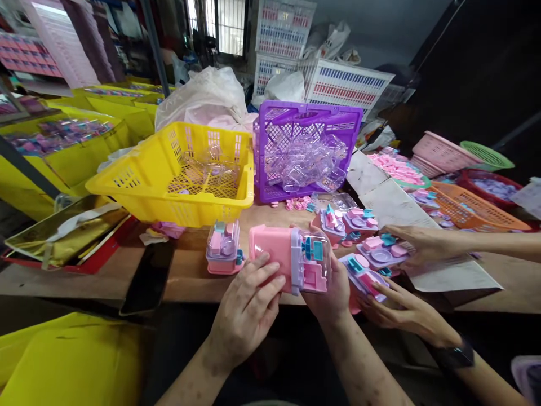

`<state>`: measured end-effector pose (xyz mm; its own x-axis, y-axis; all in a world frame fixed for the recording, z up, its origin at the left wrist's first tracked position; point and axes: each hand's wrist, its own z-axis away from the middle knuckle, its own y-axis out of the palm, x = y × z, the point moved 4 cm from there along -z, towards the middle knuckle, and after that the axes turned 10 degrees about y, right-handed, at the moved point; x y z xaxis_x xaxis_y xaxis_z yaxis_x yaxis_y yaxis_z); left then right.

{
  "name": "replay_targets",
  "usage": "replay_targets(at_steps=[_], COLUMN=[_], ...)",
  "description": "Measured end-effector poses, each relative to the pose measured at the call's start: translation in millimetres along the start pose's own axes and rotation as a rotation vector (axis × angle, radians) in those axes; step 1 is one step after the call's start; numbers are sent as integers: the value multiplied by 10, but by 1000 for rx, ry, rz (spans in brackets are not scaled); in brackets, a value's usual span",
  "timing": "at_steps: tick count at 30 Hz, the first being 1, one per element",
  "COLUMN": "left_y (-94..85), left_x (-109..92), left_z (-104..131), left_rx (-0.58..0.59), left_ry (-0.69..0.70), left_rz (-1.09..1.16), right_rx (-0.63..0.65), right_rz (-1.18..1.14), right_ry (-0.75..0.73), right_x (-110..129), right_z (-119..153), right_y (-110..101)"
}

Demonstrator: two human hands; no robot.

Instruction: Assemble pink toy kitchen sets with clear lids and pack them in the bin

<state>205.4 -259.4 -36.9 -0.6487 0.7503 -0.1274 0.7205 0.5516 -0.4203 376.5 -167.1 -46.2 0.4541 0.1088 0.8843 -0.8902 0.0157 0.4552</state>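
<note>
Between my two hands, above the table's front edge, a pink toy box (273,254) lies on its side. It has a lilac rim and a clear cover (327,251) over pink and teal toy pieces. The fingers of my left hand (249,304) press against its pink base. My right hand (333,296) wraps round the covered end, its palm partly hidden behind the box. Left of it on the table stands a similar covered toy box (224,251). To the right, a co-worker's hands (406,310) touch lilac trays (366,276) with pink and teal pieces.
A yellow basket (169,211) and a tilted purple basket (264,152) hold clear covers. Small pink parts (298,203) lie before them. A dark phone-like slab (147,279) lies at left. Cardboard (380,197), a pink basin (443,152) and an orange basket (477,208) are at right.
</note>
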Motion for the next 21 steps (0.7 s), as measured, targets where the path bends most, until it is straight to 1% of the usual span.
replay_targets(at_steps=[2, 5, 7, 8, 10, 12, 13, 14, 15, 17, 19, 21], left_y=[-16, -52, -114, -162, -282, -385, -409, -410, -388, -308, -225, -172], left_x=[-4, -15, -2, 28, 163, 384, 513, 646, 776, 990, 1114, 1160], left_z=[-7, -30, -36, -28, 27, 140, 213, 291, 372, 529, 651, 721], left_rx=[-9, 5, 3, -17, -103, -193, -208, -195, -155, -47, 31, 56], left_ry=[-2, -4, 2, -9, -86, -211, -278, -344, -412, -536, -614, -640], left_rz=[10, 38, 32, 7, -72, -153, -177, -185, -178, -129, -59, -5], right_rx=[15, 31, 21, 15, 7, 6, 10, 19, 30, 49, 54, 39], right_rz=[-93, -166, -186, -192, -200, -210, -216, -219, -217, -199, -168, -134], right_ry=[33, 76, 102, 109, 106, 95, 93, 100, 114, 152, 172, 166], right_x=[-38, -59, -58, -54, -44, -35, -31, -29, -30, -34, -34, -28], right_z=[-6, -32, -58, -70, -86, -90, -88, -84, -81, -73, -66, -53], right_y=[9, 36, 49, 51, 43, 25, 17, 15, 17, 36, 67, 96])
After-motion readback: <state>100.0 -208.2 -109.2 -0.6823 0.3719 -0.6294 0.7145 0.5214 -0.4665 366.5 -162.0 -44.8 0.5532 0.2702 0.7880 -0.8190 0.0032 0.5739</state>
